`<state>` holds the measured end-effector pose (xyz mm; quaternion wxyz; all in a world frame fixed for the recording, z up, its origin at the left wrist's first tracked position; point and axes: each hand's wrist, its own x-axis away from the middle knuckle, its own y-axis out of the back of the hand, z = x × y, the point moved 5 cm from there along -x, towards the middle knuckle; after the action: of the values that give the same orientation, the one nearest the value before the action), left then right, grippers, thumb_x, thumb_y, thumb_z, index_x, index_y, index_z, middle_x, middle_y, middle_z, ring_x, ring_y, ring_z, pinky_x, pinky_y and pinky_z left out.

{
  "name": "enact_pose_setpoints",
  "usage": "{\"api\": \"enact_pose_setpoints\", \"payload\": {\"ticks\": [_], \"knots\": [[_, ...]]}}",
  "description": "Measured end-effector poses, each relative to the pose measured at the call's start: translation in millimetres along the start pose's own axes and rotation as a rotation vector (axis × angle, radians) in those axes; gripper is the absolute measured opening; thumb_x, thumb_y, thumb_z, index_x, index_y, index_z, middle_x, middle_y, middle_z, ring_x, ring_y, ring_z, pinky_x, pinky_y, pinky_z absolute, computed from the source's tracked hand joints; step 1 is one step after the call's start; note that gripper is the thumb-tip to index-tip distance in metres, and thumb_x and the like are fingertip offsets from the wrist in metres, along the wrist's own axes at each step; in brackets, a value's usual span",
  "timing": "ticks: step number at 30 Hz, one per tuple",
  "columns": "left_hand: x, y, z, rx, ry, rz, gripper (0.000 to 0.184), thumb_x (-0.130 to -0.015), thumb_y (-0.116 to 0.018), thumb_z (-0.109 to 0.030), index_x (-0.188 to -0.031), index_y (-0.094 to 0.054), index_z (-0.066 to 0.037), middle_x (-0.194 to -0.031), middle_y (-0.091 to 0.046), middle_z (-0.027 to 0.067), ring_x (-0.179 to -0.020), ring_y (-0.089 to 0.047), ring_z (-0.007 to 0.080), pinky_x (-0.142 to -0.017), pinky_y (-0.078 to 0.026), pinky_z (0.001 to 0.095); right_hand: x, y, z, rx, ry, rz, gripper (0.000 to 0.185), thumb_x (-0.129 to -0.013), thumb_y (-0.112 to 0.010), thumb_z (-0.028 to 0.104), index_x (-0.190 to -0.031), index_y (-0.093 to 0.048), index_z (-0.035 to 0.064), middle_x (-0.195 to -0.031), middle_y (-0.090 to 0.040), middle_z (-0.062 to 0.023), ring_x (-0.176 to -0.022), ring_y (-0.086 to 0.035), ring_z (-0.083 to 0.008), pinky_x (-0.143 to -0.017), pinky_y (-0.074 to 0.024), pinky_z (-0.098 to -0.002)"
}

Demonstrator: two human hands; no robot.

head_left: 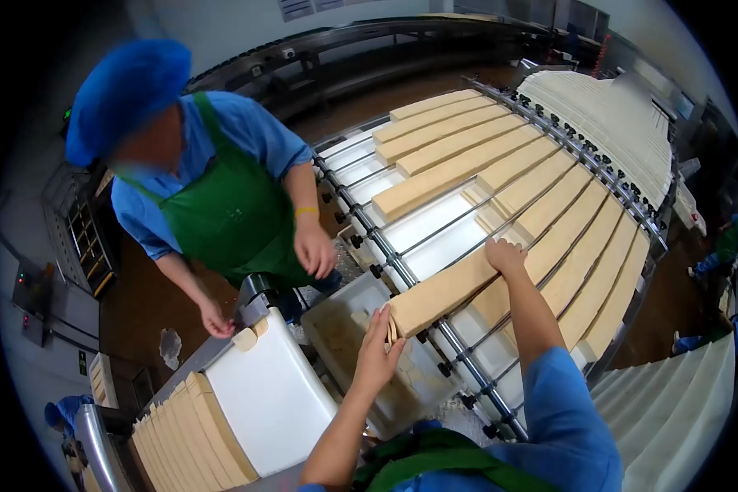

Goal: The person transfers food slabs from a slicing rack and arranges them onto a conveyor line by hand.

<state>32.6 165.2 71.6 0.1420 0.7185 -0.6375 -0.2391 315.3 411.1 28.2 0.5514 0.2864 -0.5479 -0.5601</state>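
Note:
A long pale-yellow block of layered sheets [443,291] lies at a slant across the near rail of the slotted white table. At its near end, my left hand [377,353] presses with the fingers against the end face, and a few thin pale slices [392,330] show beside the fingers. My right hand [506,256] grips the far end from above, fingers bent over its edge. Next to my right hand lie more thin slabs [485,215] in the same lane. Similar long blocks [578,238] fill the lanes to the right.
Metal guide rods and a rail with black knobs [398,266] border the table. A plastic bin [348,316] with pale scraps sits below. At lower left is a white board [266,394] beside a row of upright slabs [193,435]. A co-worker [221,189] in a green apron stands opposite.

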Motion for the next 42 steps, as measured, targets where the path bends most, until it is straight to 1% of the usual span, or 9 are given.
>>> {"api": "enact_pose_setpoints", "payload": {"ticks": [18, 20, 22, 23, 24, 28, 31, 38, 42], "knots": [[-50, -94, 14, 0.091, 0.039, 0.088, 0.061, -0.089, -0.053, -0.006, -0.145, -0.03, -0.017, -0.144, -0.032, 0.0275, -0.135, -0.032, 0.0372, -0.105, -0.035, 0.0367, 21, 13, -10, 0.064, 0.038, -0.405, 0.053, -0.087, -0.052, 0.033, -0.131, -0.046, 0.0041, -0.132, -0.043, -0.0192, -0.123, -0.037, -0.0356, -0.101, -0.0242, -0.0518], [-56, -99, 11, 0.096, 0.021, 0.08, 0.062, -0.089, -0.049, -0.001, -0.145, -0.029, -0.017, -0.144, -0.033, 0.0256, -0.136, -0.03, 0.0364, -0.106, -0.034, 0.0365, 53, 0, 19, -0.096, 0.334, -0.66, 0.053, -0.084, -0.058, 0.028, -0.13, -0.046, 0.0046, -0.134, -0.04, -0.0196, -0.124, -0.036, -0.036, -0.101, -0.0238, -0.053], [-55, -105, 20, 0.224, 0.029, 0.039, 0.064, -0.085, -0.043, 0.007, -0.144, -0.03, -0.015, -0.144, -0.035, 0.0226, -0.138, -0.027, 0.0341, -0.108, -0.032, 0.0352, 98, -17, 50, -0.378, 0.743, -0.549, 0.05, -0.084, -0.059, 0.024, -0.129, -0.046, 0.0051, -0.133, -0.042, -0.0191, -0.124, -0.036, -0.038, -0.102, -0.0232, -0.0529], [-54, -108, 30, 0.159, -0.142, -0.085, 0.064, -0.085, -0.043, 0.007, -0.144, -0.031, -0.015, -0.142, -0.036, 0.0244, -0.129, -0.04, 0.0377, -0.102, -0.04, 0.0342, 119, -22, 65, -0.382, 0.902, -0.436, 0.045, -0.084, -0.058, 0.022, -0.126, -0.05, 0.0074, -0.134, -0.042, -0.0182, -0.124, -0.037, -0.0382, -0.102, -0.0239, -0.0522], [-50, -99, 32, 0.229, 0.004, -0.083, 0.063, -0.084, -0.042, 0.007, -0.144, -0.032, -0.012, -0.142, -0.036, 0.0243, -0.128, -0.041, 0.0379, -0.103, -0.038, 0.0349, 138, -28, 77, -0.379, 1.059, -0.319, 0.04, -0.085, -0.058, 0.021, -0.123, -0.053, 0.0098, -0.135, -0.042, -0.0173, -0.125, -0.037, -0.0385, -0.102, -0.0247, -0.0514], [-14, -63, 23, 0.32, 0.225, -0.216, 0.06, -0.083, -0.042, 0.005, -0.142, -0.033, -0.006, -0.141, -0.036, 0.0253, -0.126, -0.042, 0.039, -0.105, -0.034, 0.0367, 136, -57, 80, -0.039, 0.987, -0.531, 0.032, -0.078, -0.057, 0.004, -0.107, -0.067, 0.0173, -0.142, -0.04, -0.0141, -0.124, -0.04, -0.037, -0.101, -0.029, -0.0503], [22, -44, 35, 0.022, 0.154, -0.412, 0.061, -0.083, -0.043, 0.005, -0.141, -0.033, -0.007, -0.141, -0.035, 0.0254, -0.128, -0.039, 0.0389, -0.106, -0.033, 0.0379, 161, -42, 94, 0.048, 0.964, -0.438, 0.035, -0.076, -0.058, 0.002, -0.107, -0.069, 0.0147, -0.142, -0.04, -0.0148, -0.122, -0.042, -0.0371, -0.101, -0.0305, -0.0492], [102, 5, 30, 0.156, 0.197, -0.459, 0.049, -0.083, -0.044, 0.004, -0.132, -0.043, -0.005, -0.131, -0.043, 0.018, -0.115, -0.049, 0.0327, -0.098, -0.041, 0.0361, 164, -45, 91, -0.067, 1.07, -0.555, 0.017, -0.076, -0.062, 0.005, -0.089, -0.073, 0.0086, -0.139, -0.044, -0.0174, -0.111, -0.052, -0.0362, -0.092, -0.0429, -0.0429], [140, 28, 35, 0.177, 0.201, -0.484, 0.043, -0.084, -0.045, 0.004, -0.126, -0.047, -0.004, -0.121, -0.048, 0.015, -0.102, -0.055, 0.0266, -0.089, -0.045, 0.0312, 156, -51, 86, 0.023, 1.013, -0.531, 0.019, -0.079, -0.066, 0.018, -0.095, -0.072, 0.0104, -0.139, -0.044, -0.0157, -0.113, -0.052, -0.0341, -0.092, -0.0426, -0.0451]]}}
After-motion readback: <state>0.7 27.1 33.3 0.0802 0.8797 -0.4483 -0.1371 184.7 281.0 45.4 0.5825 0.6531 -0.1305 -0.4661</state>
